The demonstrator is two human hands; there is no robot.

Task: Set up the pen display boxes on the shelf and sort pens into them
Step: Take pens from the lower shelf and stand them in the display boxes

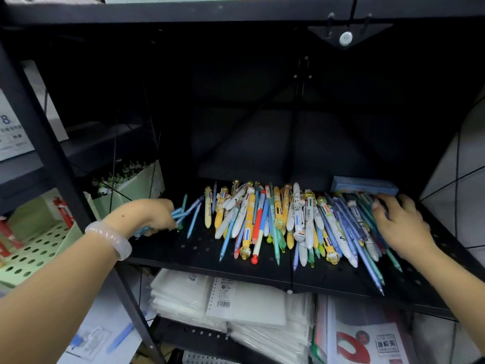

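Note:
A heap of several mixed pens, yellow, white, blue and green, lies across the black perforated shelf. My left hand grips a bundle of slim blue pens at the pile's left end, their tips fanning out to the right. At the pile's right end, my right hand rests on the pens with fingers spread and slightly bent; what lies under the palm is hidden. A flat blue box lies at the back right of the shelf, behind that hand.
A green display box with panda-topped pens stands on the neighbouring shelf to the left. Near it, red pens sit in a pale green perforated tray. Notebooks in plastic wrap are stacked below. A black upright post crosses the left side.

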